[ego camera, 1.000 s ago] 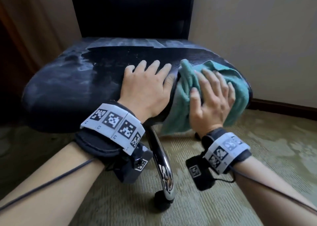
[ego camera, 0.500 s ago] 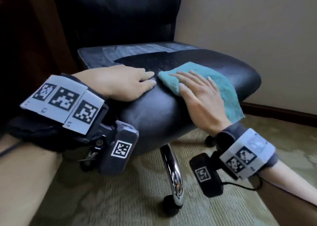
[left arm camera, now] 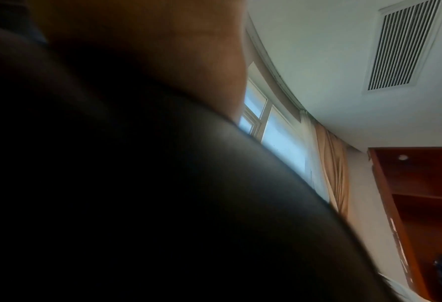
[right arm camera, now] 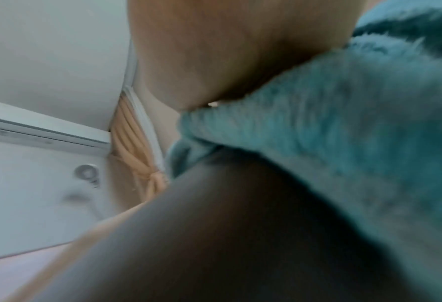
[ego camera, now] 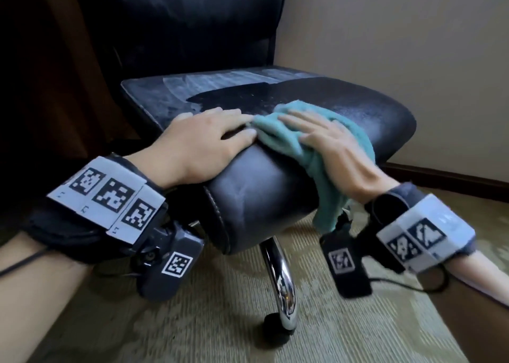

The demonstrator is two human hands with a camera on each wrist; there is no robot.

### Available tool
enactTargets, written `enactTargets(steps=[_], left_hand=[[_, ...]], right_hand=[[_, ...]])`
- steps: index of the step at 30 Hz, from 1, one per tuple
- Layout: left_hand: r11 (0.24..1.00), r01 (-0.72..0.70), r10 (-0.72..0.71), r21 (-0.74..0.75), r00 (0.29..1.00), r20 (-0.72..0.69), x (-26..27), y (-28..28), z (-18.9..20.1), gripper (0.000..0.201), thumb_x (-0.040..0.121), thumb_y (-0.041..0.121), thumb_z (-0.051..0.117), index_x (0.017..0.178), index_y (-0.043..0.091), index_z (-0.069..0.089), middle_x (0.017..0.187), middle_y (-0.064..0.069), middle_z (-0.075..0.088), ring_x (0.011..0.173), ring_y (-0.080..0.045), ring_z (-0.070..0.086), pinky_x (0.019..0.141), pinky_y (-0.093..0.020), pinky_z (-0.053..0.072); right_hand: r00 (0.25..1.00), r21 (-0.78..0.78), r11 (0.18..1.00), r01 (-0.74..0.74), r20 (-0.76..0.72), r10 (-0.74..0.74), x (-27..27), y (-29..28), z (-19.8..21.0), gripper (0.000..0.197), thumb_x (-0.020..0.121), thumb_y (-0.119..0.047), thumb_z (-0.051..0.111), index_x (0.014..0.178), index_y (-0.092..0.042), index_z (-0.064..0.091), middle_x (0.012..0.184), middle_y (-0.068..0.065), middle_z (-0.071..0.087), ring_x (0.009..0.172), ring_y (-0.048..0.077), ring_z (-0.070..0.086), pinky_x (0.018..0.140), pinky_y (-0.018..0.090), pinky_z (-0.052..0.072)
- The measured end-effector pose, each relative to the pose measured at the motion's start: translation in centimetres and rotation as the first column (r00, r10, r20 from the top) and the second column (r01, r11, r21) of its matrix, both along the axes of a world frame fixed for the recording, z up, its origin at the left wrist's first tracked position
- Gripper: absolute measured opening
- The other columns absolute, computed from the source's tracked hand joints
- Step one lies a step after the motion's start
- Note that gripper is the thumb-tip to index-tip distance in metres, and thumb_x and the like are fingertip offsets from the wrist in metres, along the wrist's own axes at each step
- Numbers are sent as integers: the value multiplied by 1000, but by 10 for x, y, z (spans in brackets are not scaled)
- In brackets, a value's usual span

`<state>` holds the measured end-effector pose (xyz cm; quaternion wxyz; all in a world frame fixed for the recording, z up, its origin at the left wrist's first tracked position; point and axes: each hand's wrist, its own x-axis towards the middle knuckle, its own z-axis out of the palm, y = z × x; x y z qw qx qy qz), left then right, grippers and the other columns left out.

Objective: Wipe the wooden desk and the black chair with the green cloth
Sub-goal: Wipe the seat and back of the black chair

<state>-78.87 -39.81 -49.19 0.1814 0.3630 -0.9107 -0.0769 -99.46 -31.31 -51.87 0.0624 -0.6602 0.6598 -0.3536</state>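
The black chair (ego camera: 275,197) stands in front of me, its seat dusty grey at the back and dark where wiped. My left hand (ego camera: 209,139) rests flat on the seat's front left with straight fingers. Beside it my right hand (ego camera: 330,145) presses the green cloth (ego camera: 278,136) flat against the seat's front edge; part of the cloth hangs down over the rim. In the right wrist view the green cloth (right arm camera: 343,132) lies between my palm and the dark seat (right arm camera: 214,235). The left wrist view is mostly filled by the dark seat (left arm camera: 137,204). The wooden desk is out of view.
The chair's backrest (ego camera: 192,23) rises behind the seat. A chrome leg (ego camera: 281,280) with a castor stands on the carpet (ego camera: 220,321) below. A beige wall (ego camera: 399,45) with a dark skirting board is close on the right. Dark wooden furniture is at the left.
My view has shifted left and lower. Both hands have slid leftward along the seat's front, and the right hand has flattened the cloth, which had been bunched at the right edge.
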Motion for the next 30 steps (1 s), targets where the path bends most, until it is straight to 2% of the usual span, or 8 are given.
enactTargets(steps=[4, 9, 14, 19, 23, 25, 28, 30], left_hand=[[993, -121, 117, -8, 976, -184, -3, 8, -5, 43, 93, 54, 47, 132, 38, 53, 141, 17, 50, 135, -9, 38, 113, -32, 25], [994, -107, 109, 20, 959, -262, -9, 23, -2, 34, 100, 45, 36, 126, 37, 57, 129, 12, 60, 123, -16, 48, 109, -32, 27], [996, -78, 91, 50, 941, -325, -18, 36, -4, 41, 104, 41, 22, 125, 27, 54, 125, 3, 61, 114, -12, 42, 108, -31, 21], [999, -43, 47, 20, 890, -454, -49, 47, -8, 35, 105, 39, 26, 81, 24, 47, 72, 10, 47, 92, -21, 52, 102, -45, 33], [998, 63, -70, -30, 848, -525, -60, 49, -10, 37, 104, 38, 34, 95, 15, 61, 85, 6, 62, 89, -16, 57, 82, -29, 40], [994, 82, -108, -74, 837, -536, -53, 41, -6, 36, 102, 38, 39, 101, 13, 65, 91, 0, 66, 87, -14, 57, 75, -23, 38], [982, 71, -149, -177, 866, -477, -38, 14, -6, 54, 101, 49, 30, 100, 9, 67, 102, -8, 69, 99, -22, 60, 92, -35, 42], [970, 36, -120, -242, 933, -340, -35, 4, -13, 66, 97, 57, 17, 107, 16, 67, 115, -5, 67, 116, -24, 56, 109, -47, 30]], right_hand=[[948, 86, 957, 275, -189, -255, -5, -10, 4, 54, 93, -39, 27, 147, -40, 35, 160, -16, 21, 149, 9, 6, 119, 46, -2], [993, -20, 998, 54, -105, -56, 71, 13, -4, 64, 83, -35, 22, 145, -38, 39, 154, -22, 30, 144, -2, 15, 120, 38, -2], [992, -91, 996, 23, -122, -34, 22, 9, -5, 56, 87, -39, 27, 138, -37, 50, 150, -15, 41, 140, 2, 30, 118, 41, 17], [980, 0, 984, 179, -84, -179, -7, 1, 0, 69, 79, -54, 18, 140, -40, 46, 154, -15, 35, 144, 6, 23, 120, 43, 14], [988, 6, 993, 117, -100, -116, 6, 20, -4, 74, 76, -57, 17, 143, -39, 44, 154, -19, 32, 145, 4, 19, 120, 45, 11], [997, 10, 997, 80, -13, -80, -6, 27, -1, 55, 84, -51, 30, 135, -43, 50, 152, -18, 37, 143, 1, 23, 121, 41, 12], [979, 30, 990, 137, 149, -140, -33, 32, 3, 43, 91, -33, 41, 132, -37, 53, 151, -15, 38, 140, -3, 26, 121, 27, 10], [964, 35, 983, 179, 193, -183, -35, 31, -1, 41, 97, -27, 36, 135, -32, 50, 154, -12, 34, 140, -2, 21, 120, 26, 6]])
